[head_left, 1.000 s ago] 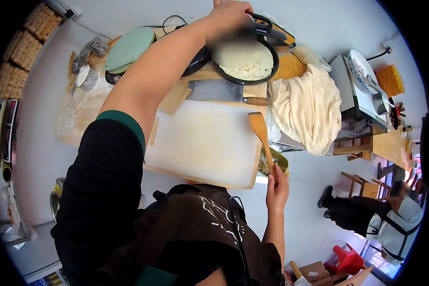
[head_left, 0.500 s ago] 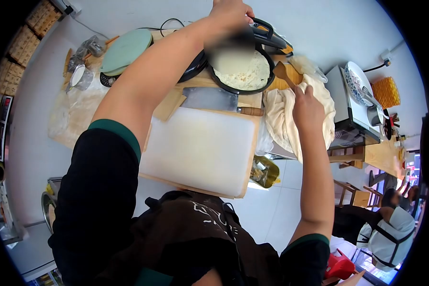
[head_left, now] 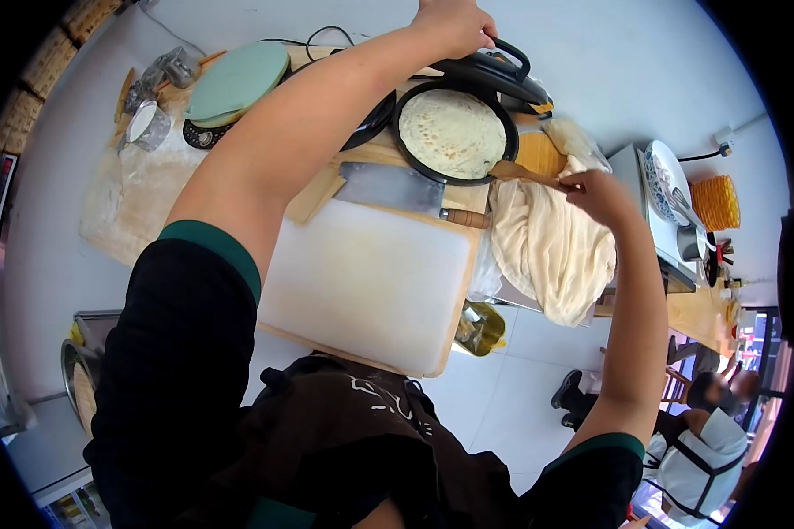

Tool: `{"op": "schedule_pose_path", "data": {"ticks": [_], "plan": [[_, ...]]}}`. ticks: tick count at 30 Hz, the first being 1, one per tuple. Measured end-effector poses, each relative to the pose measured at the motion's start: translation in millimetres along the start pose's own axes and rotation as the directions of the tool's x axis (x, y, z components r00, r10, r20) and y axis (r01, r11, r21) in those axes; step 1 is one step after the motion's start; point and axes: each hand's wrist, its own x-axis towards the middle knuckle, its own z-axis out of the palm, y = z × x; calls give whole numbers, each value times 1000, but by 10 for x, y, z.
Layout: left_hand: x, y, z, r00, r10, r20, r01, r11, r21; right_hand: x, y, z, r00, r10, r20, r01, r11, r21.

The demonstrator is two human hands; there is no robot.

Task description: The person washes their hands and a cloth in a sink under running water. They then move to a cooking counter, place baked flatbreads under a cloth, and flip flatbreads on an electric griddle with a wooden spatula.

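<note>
My left hand [head_left: 454, 28] is closed at the handle of the raised black lid [head_left: 494, 78] of an electric griddle. Below it, a pale round flatbread [head_left: 453, 132] with light brown spots lies in the black pan [head_left: 403, 152]. With fingers pinched, my right hand [head_left: 598, 196] holds a wooden spatula [head_left: 529, 174] by its handle. The spatula's blade reaches the pan's lower right rim, near the bread's edge; whether it touches the bread I cannot tell. A cream cloth [head_left: 547, 251] lies beneath the spatula handle.
A cleaver [head_left: 393, 187] lies between the pan and a white cutting board [head_left: 370, 278]. At left are a light green lid [head_left: 238, 84] and a floured board [head_left: 137, 198]. A patterned bowl [head_left: 666, 181] stands at right. Another person [head_left: 701, 454] is at lower right.
The spatula has swung from pointing up, away from the pan, down to its rim, while my right hand moved right and lower. The whole flatbread now shows. My left hand shifted slightly right.
</note>
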Motion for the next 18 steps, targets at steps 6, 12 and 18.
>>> {"op": "schedule_pose_path", "data": {"ticks": [6,12,18], "plan": [[66,8,-41,996,-39,80,37,999,24,-93,174,228,964,-33,-265,-2,991,-131],[71,4,-15,998,-37,55,36,999,10,104,286,105,992,-116,-52,109,986,-128],[66,-35,-83,996,-21,85,24,999,-28,143,764,802,981,-44,-188,109,932,346]]}}
